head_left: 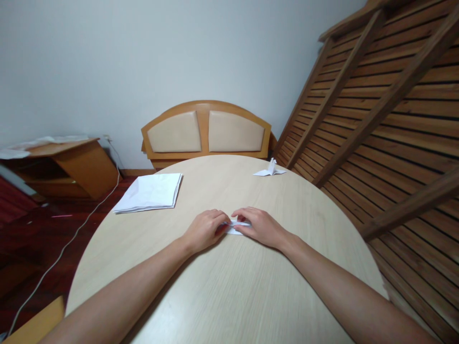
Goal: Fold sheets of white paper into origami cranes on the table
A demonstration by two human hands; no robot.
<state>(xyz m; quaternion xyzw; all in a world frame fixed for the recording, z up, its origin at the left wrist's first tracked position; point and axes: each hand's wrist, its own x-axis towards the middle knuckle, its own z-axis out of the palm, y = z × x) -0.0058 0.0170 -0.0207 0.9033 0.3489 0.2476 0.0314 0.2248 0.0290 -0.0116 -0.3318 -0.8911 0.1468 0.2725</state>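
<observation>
Forearms (143,279) over round surface (222,296) | left hand (207,229): fingers pinch folded paper (234,231) at left end | right hand (263,227): fingers pinch right end | paper: between hands | paper crane (271,168) beyond

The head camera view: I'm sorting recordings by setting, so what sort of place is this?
Probably a bedroom in a home, perhaps one used for storage: a padded headboard stands beyond the round table, with a slatted wooden frame on the right and a wooden cabinet on the left.
</observation>
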